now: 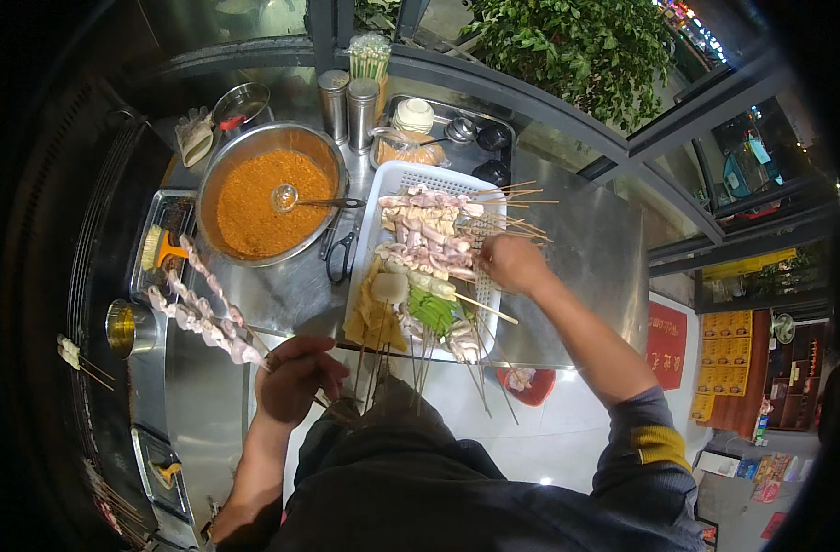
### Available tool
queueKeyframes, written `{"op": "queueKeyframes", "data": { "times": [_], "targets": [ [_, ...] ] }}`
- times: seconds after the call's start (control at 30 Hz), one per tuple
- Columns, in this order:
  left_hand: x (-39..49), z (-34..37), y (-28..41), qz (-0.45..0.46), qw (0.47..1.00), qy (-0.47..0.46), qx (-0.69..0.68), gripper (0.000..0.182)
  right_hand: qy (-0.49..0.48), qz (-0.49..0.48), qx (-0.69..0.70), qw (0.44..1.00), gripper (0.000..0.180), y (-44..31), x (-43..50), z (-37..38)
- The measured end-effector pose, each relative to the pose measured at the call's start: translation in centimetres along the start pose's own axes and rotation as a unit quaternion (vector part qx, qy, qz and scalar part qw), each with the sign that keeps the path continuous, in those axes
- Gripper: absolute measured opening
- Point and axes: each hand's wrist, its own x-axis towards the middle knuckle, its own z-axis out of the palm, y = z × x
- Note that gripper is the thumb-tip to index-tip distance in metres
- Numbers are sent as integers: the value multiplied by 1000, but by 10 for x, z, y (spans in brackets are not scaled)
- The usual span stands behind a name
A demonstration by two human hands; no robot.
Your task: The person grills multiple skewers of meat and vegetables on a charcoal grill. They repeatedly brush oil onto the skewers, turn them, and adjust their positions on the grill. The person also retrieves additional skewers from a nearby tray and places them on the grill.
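Observation:
My left hand (292, 379) holds a few wooden skewers threaded with pale raw meat (209, 324), fanned out up and to the left. My right hand (515, 263) is at the right side of a white plastic basket (373, 207), fingers curled in by the stick ends of the raw meat skewers (430, 238). Its fingertips are hidden, so whether it grips a stick is unclear. Nearer me in the basket lie skewers with green vegetable slices (429, 310), yellow sheets (373, 314) and a white block (390, 287). Several sticks jut over the counter's front edge.
Left of the basket stands a steel bowl of orange sauce (261, 200) with a ladle (323, 203); black-handled scissors (339, 259) lie between them. A tray holds an orange-handled brush (163, 248). Behind are steel canisters (362, 117). A red basin (528, 386) sits below the counter.

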Motion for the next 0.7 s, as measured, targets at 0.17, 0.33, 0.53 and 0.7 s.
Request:
{"op": "queueKeyframes", "data": {
  "times": [0.17,0.33,0.53,0.7],
  "targets": [
    [-5,-3,-3,-10,999,39,13,32,-2,-13,57,998,20,-17,-23,11],
    [-9,-7,-8,-12,1000,22,16,31,-8,-48,110,993,19,-25,-34,21],
    [-6,1,-15,14,999,36,7,29,79,-8,83,993,21,-27,-32,15],
    [3,15,-13,6,999,-13,-48,28,-6,2,40,999,23,-23,-24,15]
  ]
}}
